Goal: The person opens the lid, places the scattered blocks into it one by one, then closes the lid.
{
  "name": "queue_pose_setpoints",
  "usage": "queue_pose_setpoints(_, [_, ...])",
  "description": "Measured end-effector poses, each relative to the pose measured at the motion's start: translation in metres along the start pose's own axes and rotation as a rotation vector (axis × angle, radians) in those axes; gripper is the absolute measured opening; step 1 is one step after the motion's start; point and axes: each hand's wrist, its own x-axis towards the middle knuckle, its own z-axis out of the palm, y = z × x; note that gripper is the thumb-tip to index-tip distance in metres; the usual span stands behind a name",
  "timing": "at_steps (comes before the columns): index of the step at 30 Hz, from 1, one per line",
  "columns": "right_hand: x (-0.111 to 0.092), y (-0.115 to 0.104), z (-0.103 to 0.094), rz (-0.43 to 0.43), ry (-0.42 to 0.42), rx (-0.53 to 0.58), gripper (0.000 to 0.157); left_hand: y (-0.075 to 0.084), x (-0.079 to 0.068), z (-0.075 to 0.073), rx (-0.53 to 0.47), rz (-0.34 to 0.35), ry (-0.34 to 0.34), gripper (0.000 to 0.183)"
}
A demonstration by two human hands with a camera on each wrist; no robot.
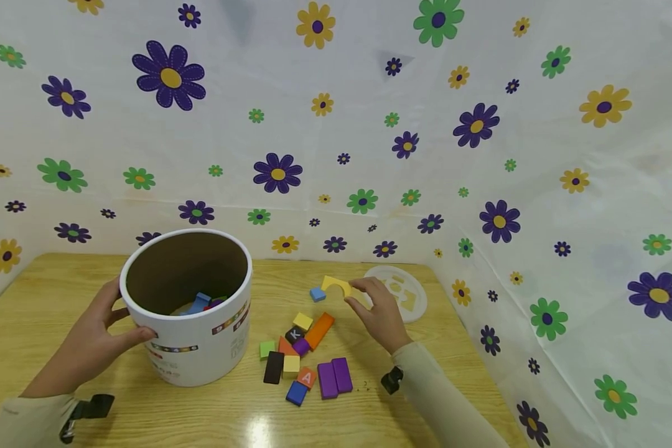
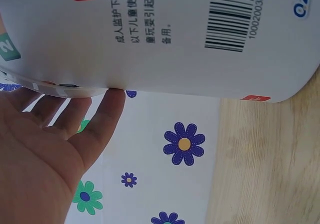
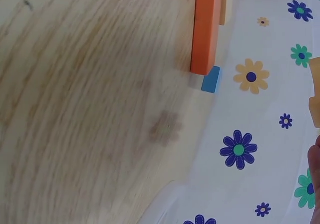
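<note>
A white bucket [image 1: 201, 348] stands on the table at the left, with several blocks [image 1: 200, 303] inside. My left hand [image 1: 98, 333] holds its left side, thumb in front and fingers behind, just below the rim. In the left wrist view the fingers [image 2: 102, 126] touch the bucket's printed wall [image 2: 175, 69]. Between thumb and fingertips, my right hand [image 1: 378, 311] pinches a yellow arch block [image 1: 336, 283] toward the back of the table. At the right wrist view's edge, only part of this hand [image 3: 315, 169] and the arch [image 3: 315, 94] shows. A small blue block [image 1: 317, 294] is beside the arch.
Several loose blocks lie mid-table, among them an orange bar [image 1: 320, 331], a black K block [image 1: 294, 336], purple blocks [image 1: 335, 378] and a dark blue block [image 1: 297, 393]. A white lid with cut-outs [image 1: 417, 286] lies behind my right hand. A flowered sheet [image 1: 291, 137] hangs behind.
</note>
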Motion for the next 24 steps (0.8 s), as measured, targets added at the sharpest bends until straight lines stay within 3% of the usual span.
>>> queue_pose_setpoints(14, [0.016,-0.014,0.004,-0.047,0.047,0.03,0.034,-0.002,-0.001,0.001,-0.008,0.005,0.007,0.106])
queue_pose_setpoints(24, [0.027,-0.031,0.003,-0.053,0.066,0.116,0.034,-0.003,0.0,0.001,-0.007,0.008,0.008,0.107])
